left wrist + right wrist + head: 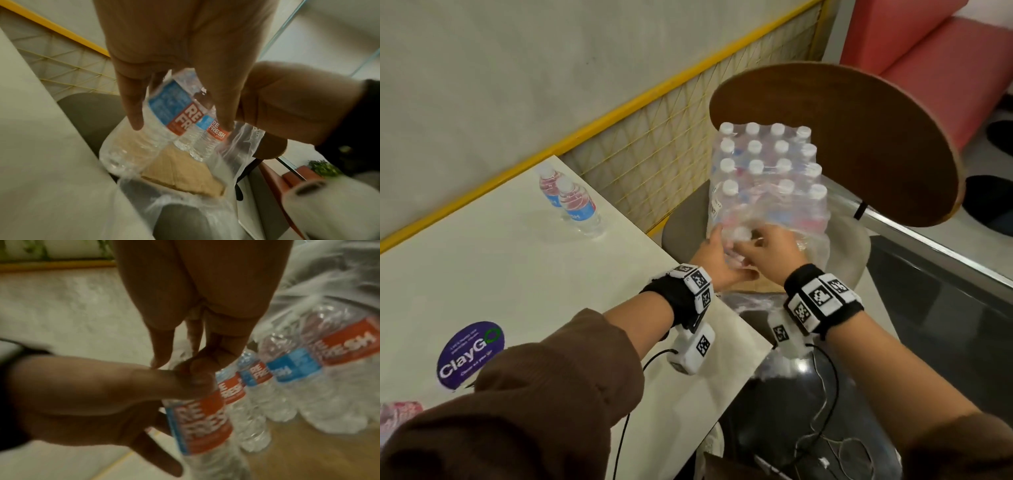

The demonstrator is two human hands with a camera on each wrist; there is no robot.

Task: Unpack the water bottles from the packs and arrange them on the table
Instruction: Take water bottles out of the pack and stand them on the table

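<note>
A shrink-wrapped pack of water bottles (767,178) stands on a chair seat beside the table (517,274), its wrap torn open at the near end. There my left hand (717,260) grips a water bottle (170,110) with a blue and red label round its body. My right hand (770,250) pinches the top of the same bottle (201,421). Its white cap (739,235) shows between my two hands. The bottle tilts away from the others in the pack (287,369). Two unpacked bottles (577,205) stand upright at the table's far edge.
The chair's brown backrest (842,137) rises behind the pack. Loose plastic wrap (236,146) and a cardboard base (185,175) lie under the bottles. A purple sticker (470,353) is on the tabletop. A yellow-framed mesh panel (671,144) borders the table's far side.
</note>
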